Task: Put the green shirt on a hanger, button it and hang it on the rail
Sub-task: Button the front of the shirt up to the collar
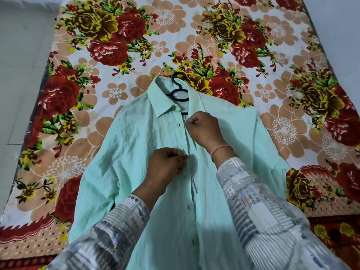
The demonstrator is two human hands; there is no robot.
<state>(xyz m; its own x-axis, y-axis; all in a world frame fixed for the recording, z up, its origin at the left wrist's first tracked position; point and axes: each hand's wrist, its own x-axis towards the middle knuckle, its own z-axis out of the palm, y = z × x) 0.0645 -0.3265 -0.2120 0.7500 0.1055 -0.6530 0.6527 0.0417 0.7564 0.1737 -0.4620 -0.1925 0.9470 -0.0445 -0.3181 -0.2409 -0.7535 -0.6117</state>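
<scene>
The mint green shirt (134, 145) lies flat, front up, on a flowered bedsheet, collar away from me. A black hanger (178, 90) sits inside the collar, its hook poking out above the neck. My left hand (167, 164) pinches the left front edge of the shirt at mid-chest. My right hand (204, 127) is closed on the right front edge higher up, just below the collar. The two front edges lie close together along the middle, with dark buttonholes showing down the placket. The lower part of the shirt front looks unfastened.
The flowered bedsheet (282, 65) covers a mattress that fills most of the view. A pale tiled floor (21, 75) runs along the left side. My patterned sleeves cover the shirt's lower corners. No rail is in view.
</scene>
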